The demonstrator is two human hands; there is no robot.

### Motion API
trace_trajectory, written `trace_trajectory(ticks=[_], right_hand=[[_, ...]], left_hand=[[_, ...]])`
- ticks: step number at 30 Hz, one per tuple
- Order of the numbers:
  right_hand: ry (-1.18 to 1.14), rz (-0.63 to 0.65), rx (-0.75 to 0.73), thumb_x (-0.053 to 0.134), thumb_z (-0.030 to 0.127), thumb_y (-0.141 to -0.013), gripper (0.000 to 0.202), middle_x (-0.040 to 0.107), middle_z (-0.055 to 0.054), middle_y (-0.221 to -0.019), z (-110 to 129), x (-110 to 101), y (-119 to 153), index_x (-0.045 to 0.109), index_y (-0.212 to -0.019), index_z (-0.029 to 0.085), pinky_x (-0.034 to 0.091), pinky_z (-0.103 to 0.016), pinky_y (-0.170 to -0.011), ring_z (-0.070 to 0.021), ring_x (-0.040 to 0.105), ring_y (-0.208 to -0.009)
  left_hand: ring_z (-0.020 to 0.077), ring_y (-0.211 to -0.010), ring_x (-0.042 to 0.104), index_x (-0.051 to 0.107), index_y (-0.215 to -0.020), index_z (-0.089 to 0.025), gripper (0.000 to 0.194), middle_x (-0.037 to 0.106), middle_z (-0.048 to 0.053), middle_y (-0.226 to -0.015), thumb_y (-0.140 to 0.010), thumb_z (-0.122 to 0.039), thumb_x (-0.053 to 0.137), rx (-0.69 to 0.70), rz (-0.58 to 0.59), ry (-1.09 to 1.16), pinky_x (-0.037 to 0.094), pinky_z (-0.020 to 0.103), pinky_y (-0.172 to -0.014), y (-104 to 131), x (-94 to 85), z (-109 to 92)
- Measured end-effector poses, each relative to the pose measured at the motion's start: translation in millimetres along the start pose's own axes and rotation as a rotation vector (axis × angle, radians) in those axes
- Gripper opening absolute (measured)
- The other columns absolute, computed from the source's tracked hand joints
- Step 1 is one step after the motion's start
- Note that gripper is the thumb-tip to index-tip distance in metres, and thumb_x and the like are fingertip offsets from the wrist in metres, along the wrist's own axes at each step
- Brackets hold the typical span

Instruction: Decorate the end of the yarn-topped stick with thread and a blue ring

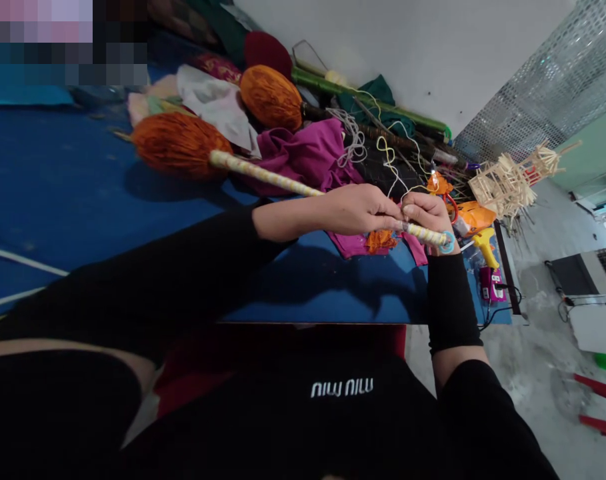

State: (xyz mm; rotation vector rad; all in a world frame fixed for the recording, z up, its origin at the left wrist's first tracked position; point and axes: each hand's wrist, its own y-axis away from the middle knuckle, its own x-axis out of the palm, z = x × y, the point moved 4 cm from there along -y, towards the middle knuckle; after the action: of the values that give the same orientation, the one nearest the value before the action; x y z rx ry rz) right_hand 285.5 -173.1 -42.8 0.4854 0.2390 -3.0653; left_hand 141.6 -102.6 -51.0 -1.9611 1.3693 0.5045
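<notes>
A long stick (pixel 270 175), wrapped in yellow and white, slants across the table. At its left end is a rust-orange fabric bulb (pixel 177 145); a light-blue ring (pixel 447 243) sits at its right end. My left hand (pixel 363 205) is closed over the stick near that right end. Beside it, my right hand (pixel 427 212) has its fingers pinched together, meeting the left fingertips at the stick. Pale yellow yarn (pixel 393 175) runs down from the pile to the right fingers. What lies between the fingertips is partly hidden.
A second orange bulb (pixel 271 97), magenta cloth (pixel 303 157), white cloth (pixel 210 100) and green stalks (pixel 363 93) are heaped along the wall. To the right are a wooden-stick model (pixel 503 183), a yellow glue gun (pixel 486 247) and a purple box (pixel 491 285) with cables.
</notes>
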Motion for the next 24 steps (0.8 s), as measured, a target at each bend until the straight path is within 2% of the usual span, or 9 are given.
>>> trace_trajectory(ticks=[3, 5, 10, 13, 17, 20, 24], right_hand=[[0.162, 0.076, 0.019, 0.072, 0.053, -0.083, 0.042, 0.047, 0.005, -0.059, 12.4, -4.1, 5.8, 0.058, -0.061, 0.02, 0.032, -0.026, -0.058, -0.009, 0.038, -0.058], [0.295, 0.079, 0.03, 0.071, 0.044, -0.085, 0.035, 0.049, 0.005, -0.059, 22.3, -8.6, 12.5, 0.06, -0.063, 0.02, 0.031, -0.026, -0.059, -0.0093, 0.04, -0.059], [0.578, -0.059, -0.015, 0.076, 0.035, -0.084, 0.028, 0.055, 0.005, -0.061, 40.9, -20.8, 30.6, 0.062, -0.064, 0.021, 0.033, -0.027, -0.062, -0.0103, 0.045, -0.061], [0.619, -0.096, -0.028, 0.077, 0.035, -0.085, 0.028, 0.058, 0.004, -0.063, 43.7, -24.8, 35.5, 0.063, -0.065, 0.021, 0.034, -0.027, -0.062, -0.0107, 0.048, -0.062], [0.605, -0.053, -0.018, 0.074, 0.034, -0.087, 0.033, 0.051, 0.006, -0.059, 39.2, -22.3, 33.4, 0.058, -0.063, 0.02, 0.031, -0.026, -0.059, -0.0089, 0.041, -0.058], [0.798, -0.219, -0.081, 0.072, 0.031, -0.09, 0.031, 0.053, 0.006, -0.063, 39.1, -16.3, 33.0, 0.057, -0.066, 0.02, 0.03, -0.026, -0.061, -0.0084, 0.042, -0.06], [1.182, -0.511, -0.194, 0.062, 0.042, -0.099, 0.031, 0.061, 0.001, -0.072, 42.8, 2.6, 40.6, 0.062, -0.077, 0.02, 0.026, -0.029, -0.062, -0.0112, 0.048, -0.064]], left_hand=[[0.009, -0.054, 0.055, 0.078, -0.079, -0.018, 0.028, 0.067, -0.002, -0.061, -0.09, -0.033, 0.057, 0.017, 0.061, 0.034, 0.033, 0.019, -0.055, -0.1, 1.7, -2.2], [0.0089, -0.054, 0.056, 0.078, -0.08, -0.018, 0.026, 0.069, -0.002, -0.063, -0.09, -0.031, 0.057, 0.047, 0.075, 0.016, 0.033, 0.019, -0.055, -0.1, 3.7, -6.0], [0.0094, -0.055, 0.057, 0.08, -0.083, -0.022, 0.02, 0.073, -0.002, -0.068, -0.09, -0.03, 0.063, 0.088, 0.019, -0.078, 0.033, 0.02, -0.056, -0.7, 11.1, -12.7], [0.0117, -0.062, 0.061, 0.08, -0.088, -0.024, 0.021, 0.075, -0.001, -0.073, -0.092, -0.031, 0.061, 0.088, 0.009, -0.184, 0.036, 0.022, -0.06, 0.2, 13.1, -17.3], [0.0154, -0.07, 0.064, 0.08, -0.104, -0.023, 0.026, 0.079, 0.003, -0.091, -0.096, -0.03, 0.057, 0.036, 0.035, -0.468, 0.031, 0.027, -0.057, 1.3, 10.7, -24.4], [0.0191, -0.071, 0.065, 0.077, -0.116, -0.02, 0.032, 0.078, 0.007, -0.099, -0.098, -0.028, 0.052, -0.052, 0.044, -0.695, 0.02, 0.032, -0.052, 0.7, 6.8, -26.6], [0.0195, -0.067, 0.063, 0.077, -0.111, -0.019, 0.034, 0.073, 0.007, -0.087, -0.102, -0.031, 0.045, -0.089, -0.09, -0.776, 0.016, 0.032, -0.05, -0.6, -0.5, -27.2]])
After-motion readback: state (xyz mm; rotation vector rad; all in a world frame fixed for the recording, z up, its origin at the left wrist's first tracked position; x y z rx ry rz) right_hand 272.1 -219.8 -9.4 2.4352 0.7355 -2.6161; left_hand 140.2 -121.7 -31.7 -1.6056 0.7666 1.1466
